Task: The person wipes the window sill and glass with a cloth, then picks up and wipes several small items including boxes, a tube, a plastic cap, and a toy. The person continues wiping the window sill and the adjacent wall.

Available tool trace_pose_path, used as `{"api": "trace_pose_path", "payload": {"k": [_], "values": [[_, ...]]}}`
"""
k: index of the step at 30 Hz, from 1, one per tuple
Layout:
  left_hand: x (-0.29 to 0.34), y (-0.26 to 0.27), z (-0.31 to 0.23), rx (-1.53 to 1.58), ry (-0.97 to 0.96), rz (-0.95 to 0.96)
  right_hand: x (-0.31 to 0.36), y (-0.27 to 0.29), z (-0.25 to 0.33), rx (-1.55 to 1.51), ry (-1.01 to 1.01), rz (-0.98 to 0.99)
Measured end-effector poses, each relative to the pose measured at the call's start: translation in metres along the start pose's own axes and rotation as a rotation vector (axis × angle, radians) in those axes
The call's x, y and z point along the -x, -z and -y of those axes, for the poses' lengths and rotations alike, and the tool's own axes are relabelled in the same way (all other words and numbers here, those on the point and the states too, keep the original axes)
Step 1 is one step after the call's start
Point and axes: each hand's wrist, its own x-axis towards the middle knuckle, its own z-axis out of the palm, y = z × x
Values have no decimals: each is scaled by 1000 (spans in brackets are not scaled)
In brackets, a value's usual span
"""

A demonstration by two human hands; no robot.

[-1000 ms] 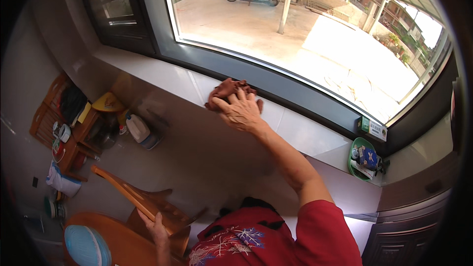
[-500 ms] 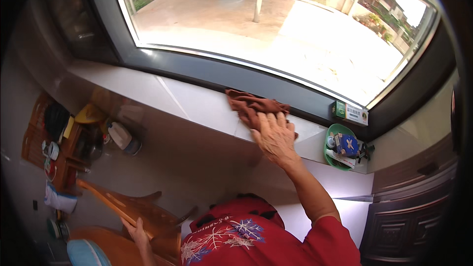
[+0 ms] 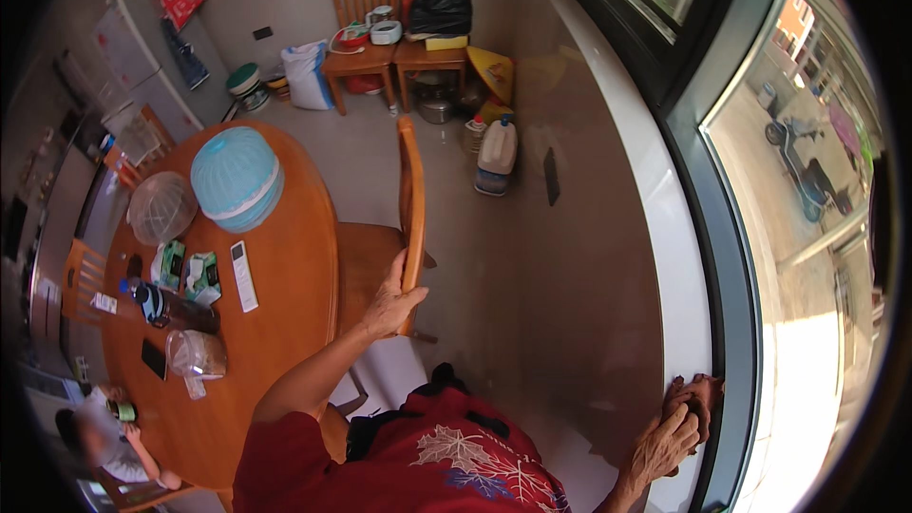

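Note:
My left hand is wrapped round the top of a wooden chair's backrest. At the lower right, my right hand presses a bunched brown cloth onto the white window sill, its fingers curled over the fabric. The cloth lies against the dark window frame. Part of it is hidden under my hand.
A round wooden table on my left carries a blue dome cover, a remote control and bottles. Beyond it, a seated person holds a small container. A plastic jug stands by the wall, near two chairs.
The view has swung left, bringing the table and chairs into sight. The cloth, spread under my flat right hand before, is now bunched under curled fingers. My left hand still grips the chair.

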Motion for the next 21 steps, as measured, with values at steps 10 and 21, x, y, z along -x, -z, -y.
{"api": "trace_pose_path", "payload": {"k": [10,21], "values": [[-2,-12,15,129,-89,-79,-78,3,159,-1341,148,364],[53,-14,163,1132,1036,-337,-139,-34,447,-2055,37,1536]]}}
